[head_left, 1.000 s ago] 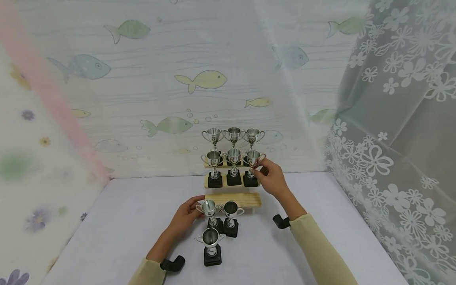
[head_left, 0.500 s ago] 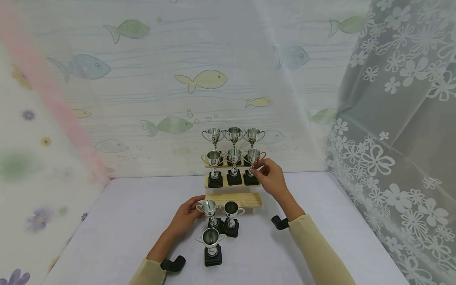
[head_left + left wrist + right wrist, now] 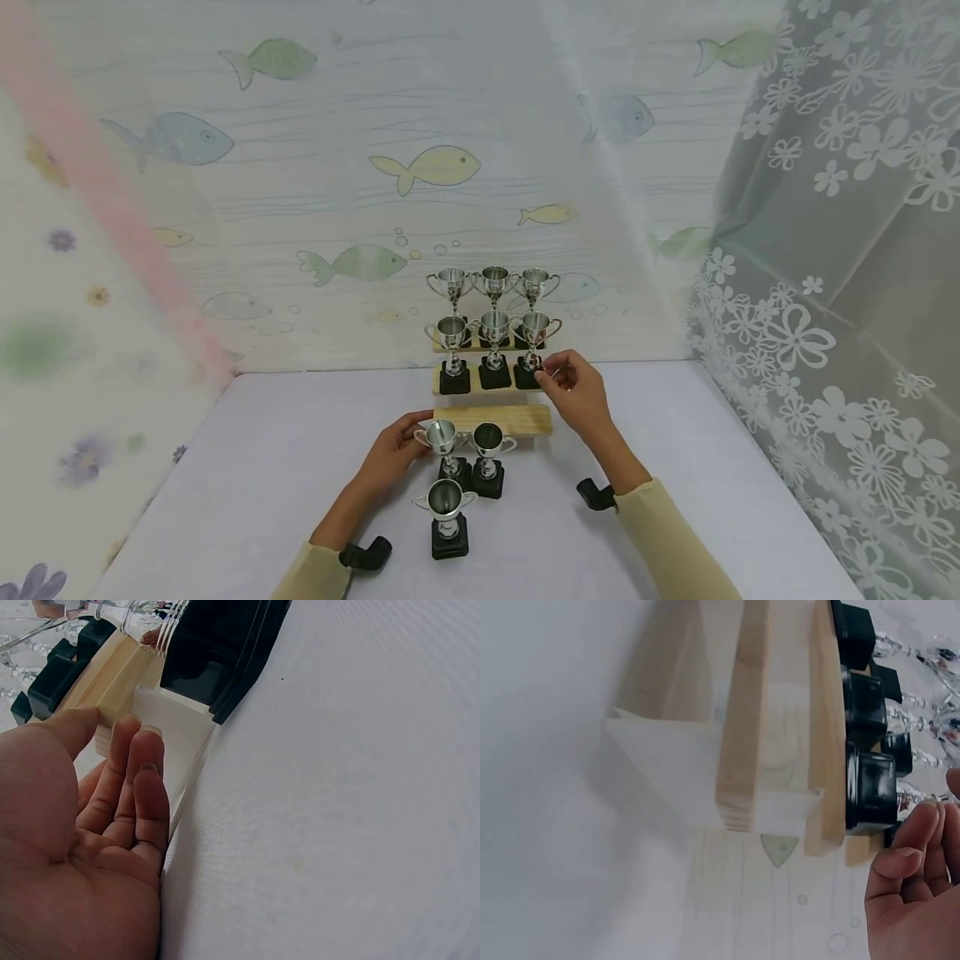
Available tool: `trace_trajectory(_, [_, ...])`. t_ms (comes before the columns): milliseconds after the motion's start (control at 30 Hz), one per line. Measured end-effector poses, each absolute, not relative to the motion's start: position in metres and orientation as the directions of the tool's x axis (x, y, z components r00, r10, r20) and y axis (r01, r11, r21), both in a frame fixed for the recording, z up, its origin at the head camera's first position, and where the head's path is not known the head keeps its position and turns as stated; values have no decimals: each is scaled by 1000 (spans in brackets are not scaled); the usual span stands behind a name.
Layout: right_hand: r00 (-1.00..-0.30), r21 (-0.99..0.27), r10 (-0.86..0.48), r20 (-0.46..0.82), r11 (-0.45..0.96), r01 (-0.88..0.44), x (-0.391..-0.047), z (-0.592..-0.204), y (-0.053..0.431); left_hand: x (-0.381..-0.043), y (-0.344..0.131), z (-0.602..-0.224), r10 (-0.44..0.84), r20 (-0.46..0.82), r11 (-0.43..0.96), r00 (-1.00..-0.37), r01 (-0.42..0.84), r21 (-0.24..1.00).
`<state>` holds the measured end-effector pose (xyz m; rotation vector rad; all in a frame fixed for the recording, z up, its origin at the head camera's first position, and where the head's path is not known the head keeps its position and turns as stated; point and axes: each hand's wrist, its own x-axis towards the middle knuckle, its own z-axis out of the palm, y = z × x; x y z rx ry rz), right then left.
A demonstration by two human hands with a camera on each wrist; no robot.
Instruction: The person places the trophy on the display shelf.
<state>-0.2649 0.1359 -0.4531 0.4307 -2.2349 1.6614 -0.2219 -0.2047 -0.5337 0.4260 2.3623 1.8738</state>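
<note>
A tiered wooden display stand [image 3: 495, 420] carries two rows of small silver trophy cups on black bases. My left hand [image 3: 388, 457] holds the left end of its lowest step; in the left wrist view, thumb and fingertips meet the step's wooden end [image 3: 112, 694]. At the right of the middle row stands an upright trophy cup [image 3: 536, 327]. Beside its base is my right hand [image 3: 585, 396], fingers loosely bent. The right wrist view has these fingers [image 3: 919, 825] close to the stem above the black base [image 3: 874, 787]; whether they touch is unclear.
Two trophy cups [image 3: 487, 442] stand just before the lowest step, and another trophy cup [image 3: 447, 504] stands nearer me. White cloth covers the table [image 3: 247, 467]. A fish-print curtain [image 3: 360, 208] hangs behind, with a lace curtain [image 3: 847, 350] at right.
My right hand has slid down and slightly right, from the cup's handle and stem to beside its base. The cup stays on the middle step. My left hand has kept its place.
</note>
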Motion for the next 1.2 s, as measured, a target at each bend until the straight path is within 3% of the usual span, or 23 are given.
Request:
trace_trajectory(367, [-820, -828, -355, 449, 181, -531, -239, -479, 128, -222, -204, -535, 262, 92, 206, -961, 149, 967])
trace_trajectory(600, [-706, -801, -571, 419, 134, -583, -232, -487, 121, -224, -204, -537, 249, 91, 199, -964, 143, 969])
trace_trajectory(767, [-648, -787, -648, 400, 119, -605, -230, -492, 116, -223, -204, -536, 247, 75, 214, -966, 130, 968])
trace_trajectory(900, [-653, -788, -655, 380, 141, -600, -228, -494, 111, -224, -204, -536, 245, 71, 220, -967, 127, 967])
trace_trajectory(1200, [-732, -788, -602, 319, 261, -558, -221, -496, 100, -224, -205, -537, 263, 93, 197, -960, 147, 969])
